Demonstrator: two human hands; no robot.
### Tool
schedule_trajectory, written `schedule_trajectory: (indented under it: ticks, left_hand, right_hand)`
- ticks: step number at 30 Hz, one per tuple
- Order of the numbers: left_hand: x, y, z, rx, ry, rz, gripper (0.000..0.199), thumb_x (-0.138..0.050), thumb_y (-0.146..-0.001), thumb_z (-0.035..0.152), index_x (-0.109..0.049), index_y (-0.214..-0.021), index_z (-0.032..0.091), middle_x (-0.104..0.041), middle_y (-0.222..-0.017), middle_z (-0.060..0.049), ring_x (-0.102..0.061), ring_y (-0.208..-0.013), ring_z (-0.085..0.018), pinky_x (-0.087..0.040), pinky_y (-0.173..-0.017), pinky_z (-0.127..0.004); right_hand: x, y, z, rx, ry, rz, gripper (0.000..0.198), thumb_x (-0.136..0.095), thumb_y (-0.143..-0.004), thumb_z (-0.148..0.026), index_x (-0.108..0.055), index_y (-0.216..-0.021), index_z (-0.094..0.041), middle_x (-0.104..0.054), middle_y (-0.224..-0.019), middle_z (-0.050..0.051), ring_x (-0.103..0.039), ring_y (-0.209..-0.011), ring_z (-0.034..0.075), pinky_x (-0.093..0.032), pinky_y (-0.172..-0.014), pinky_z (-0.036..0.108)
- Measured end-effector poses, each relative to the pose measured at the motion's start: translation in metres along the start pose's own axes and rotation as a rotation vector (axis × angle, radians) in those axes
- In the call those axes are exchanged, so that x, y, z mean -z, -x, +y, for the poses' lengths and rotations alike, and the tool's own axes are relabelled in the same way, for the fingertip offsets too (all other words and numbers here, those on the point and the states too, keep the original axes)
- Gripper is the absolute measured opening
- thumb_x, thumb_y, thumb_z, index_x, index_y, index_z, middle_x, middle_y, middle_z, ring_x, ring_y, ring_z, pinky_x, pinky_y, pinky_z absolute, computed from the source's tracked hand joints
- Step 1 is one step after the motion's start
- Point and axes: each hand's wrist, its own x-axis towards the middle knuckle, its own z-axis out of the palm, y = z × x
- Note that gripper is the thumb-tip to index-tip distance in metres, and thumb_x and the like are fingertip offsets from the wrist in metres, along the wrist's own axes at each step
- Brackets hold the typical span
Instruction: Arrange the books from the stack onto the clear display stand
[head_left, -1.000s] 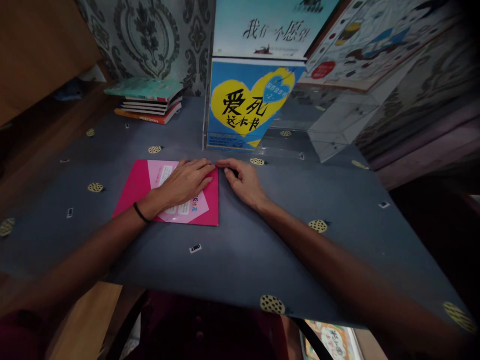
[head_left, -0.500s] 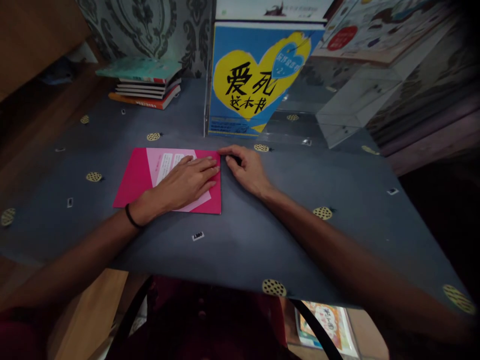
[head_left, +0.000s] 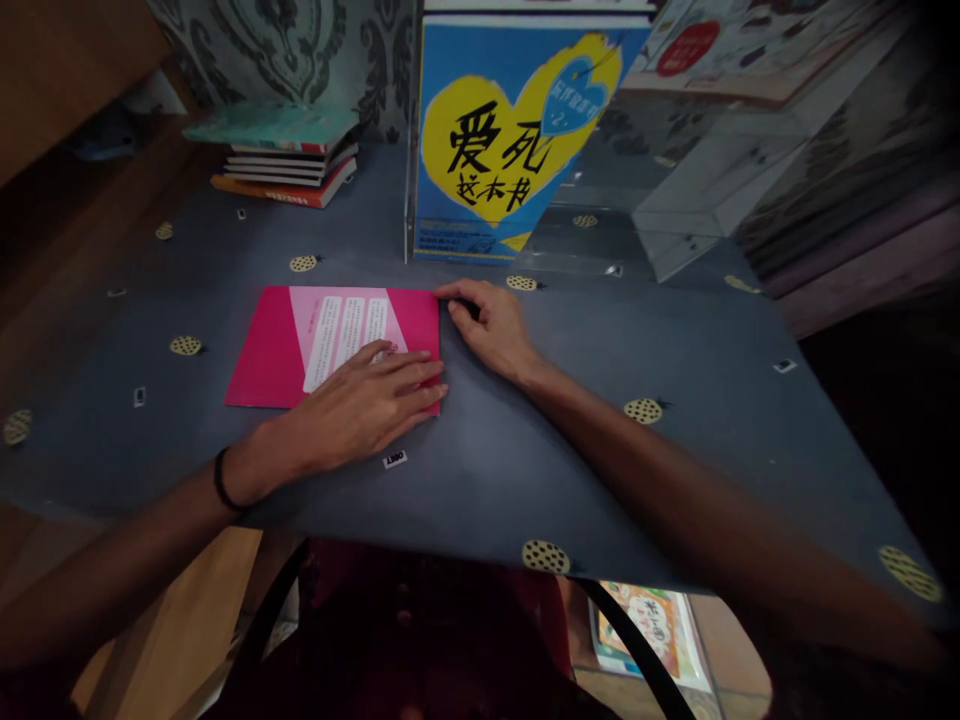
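A thin pink book [head_left: 259,350], with a paler pink panel and white text boxes, lies closed on the dark grey-blue tabletop [head_left: 480,470]. My left hand [head_left: 360,405] rests flat across its lower right part, fingers spread and the tips reaching just past the right edge. At the upper right corner of the book, my right hand [head_left: 491,330] lies on its side on the table. Its index fingertip touches that corner, the thumb sits apart just below, and the other fingers are curled and partly hidden.
Behind the pink book, a blue book with a yellow heart [head_left: 480,150] stands in a clear acrylic stand [head_left: 682,230]. A stack of books [head_left: 285,165] is at the back left. Below the table's front edge, an orange-and-white book [head_left: 649,635] is visible.
My left hand has slid down toward the near edge of the pink book, uncovering more of the white text boxes. My right hand stays at the corner. The view has shifted slightly.
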Motion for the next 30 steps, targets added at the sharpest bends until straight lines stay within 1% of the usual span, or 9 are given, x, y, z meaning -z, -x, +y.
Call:
schedule_trajectory:
  ticks: [4, 7, 11, 15, 18, 21, 24, 27, 30]
  left_hand:
    - [-0.004, 0.007, 0.008, -0.018, -0.034, 0.055, 0.033, -0.042, -0.107, 0.027, -0.062, -0.133, 0.019, -0.065, -0.140, -0.009, -0.058, -0.132, -0.023, -0.043, -0.113, -0.044]
    - [-0.008, 0.012, 0.007, -0.032, -0.062, 0.056, 0.032, -0.046, -0.106, 0.023, -0.059, -0.135, 0.021, -0.064, -0.141, -0.009, -0.059, -0.131, -0.024, -0.045, -0.111, -0.046]
    - [-0.007, 0.031, -0.002, 0.028, -0.160, 0.011, 0.045, -0.046, -0.104, 0.017, -0.045, -0.149, 0.020, -0.058, -0.148, -0.012, -0.050, -0.141, -0.027, -0.043, -0.114, -0.048]
    - [0.008, 0.060, -0.009, 0.102, -0.246, -0.066, 0.055, -0.041, -0.102, 0.011, -0.034, -0.156, 0.018, -0.051, -0.154, -0.014, -0.043, -0.147, -0.032, -0.044, -0.114, -0.051]
    - [0.019, 0.072, -0.005, 0.143, -0.279, -0.145, 0.067, -0.038, -0.098, 0.004, -0.024, -0.161, 0.020, -0.046, -0.158, -0.014, -0.041, -0.148, -0.034, -0.047, -0.112, -0.050]
    - [0.020, 0.070, 0.003, 0.228, -0.328, -0.212, 0.073, -0.038, -0.097, 0.003, -0.016, -0.163, 0.024, -0.047, -0.157, -0.017, -0.045, -0.145, -0.037, -0.051, -0.107, -0.053]
    - [0.017, 0.062, 0.010, 0.284, -0.388, -0.254, 0.077, -0.040, -0.094, 0.000, -0.018, -0.164, 0.025, -0.050, -0.153, -0.021, -0.050, -0.140, -0.041, -0.054, -0.102, -0.057]
    - [0.019, 0.055, 0.015, 0.286, -0.410, -0.301, 0.084, -0.045, -0.087, -0.006, -0.020, -0.163, 0.020, -0.049, -0.153, -0.022, -0.051, -0.137, -0.043, -0.057, -0.098, -0.054]
    - [0.027, 0.050, 0.015, 0.269, -0.438, -0.347, 0.084, -0.044, -0.085, -0.007, -0.021, -0.162, 0.018, -0.050, -0.151, -0.022, -0.055, -0.134, -0.040, -0.060, -0.093, -0.049]
  right_hand:
    - [0.000, 0.000, -0.001, 0.020, -0.017, -0.002, 0.032, -0.050, -0.091, -0.015, -0.074, -0.112, -0.021, -0.077, -0.110, 0.005, -0.067, -0.103, 0.024, -0.052, -0.096, 0.041]
    - [0.001, 0.001, -0.003, 0.019, -0.025, -0.007, 0.032, -0.050, -0.091, -0.015, -0.074, -0.111, -0.020, -0.077, -0.108, 0.007, -0.067, -0.103, 0.025, -0.052, -0.096, 0.042]
    - [0.002, 0.002, -0.004, 0.037, -0.025, -0.011, 0.033, -0.049, -0.091, -0.014, -0.073, -0.113, -0.019, -0.076, -0.107, 0.009, -0.067, -0.101, 0.026, -0.053, -0.092, 0.043]
    - [0.001, 0.002, -0.001, 0.056, -0.017, -0.012, 0.033, -0.049, -0.091, -0.014, -0.072, -0.114, -0.022, -0.075, -0.106, 0.007, -0.066, -0.100, 0.025, -0.053, -0.091, 0.043]
    - [0.000, 0.001, 0.000, 0.069, -0.014, -0.021, 0.034, -0.048, -0.092, -0.014, -0.073, -0.114, -0.023, -0.075, -0.109, 0.007, -0.065, -0.104, 0.026, -0.052, -0.093, 0.043]
    - [0.000, 0.001, 0.001, 0.084, -0.014, -0.022, 0.036, -0.047, -0.092, -0.013, -0.073, -0.115, -0.023, -0.076, -0.111, 0.007, -0.065, -0.107, 0.026, -0.052, -0.095, 0.045]
    - [-0.001, 0.001, 0.002, 0.096, -0.004, -0.011, 0.038, -0.045, -0.092, -0.013, -0.073, -0.115, -0.023, -0.076, -0.111, 0.008, -0.066, -0.107, 0.027, -0.052, -0.096, 0.047]
    - [-0.002, 0.002, 0.003, 0.116, -0.006, -0.014, 0.039, -0.044, -0.092, -0.012, -0.073, -0.117, -0.023, -0.076, -0.114, 0.008, -0.066, -0.108, 0.027, -0.052, -0.097, 0.048]
    - [-0.002, 0.002, 0.004, 0.138, -0.017, -0.019, 0.040, -0.044, -0.092, -0.012, -0.073, -0.117, -0.025, -0.075, -0.115, 0.007, -0.066, -0.111, 0.027, -0.053, -0.098, 0.049]
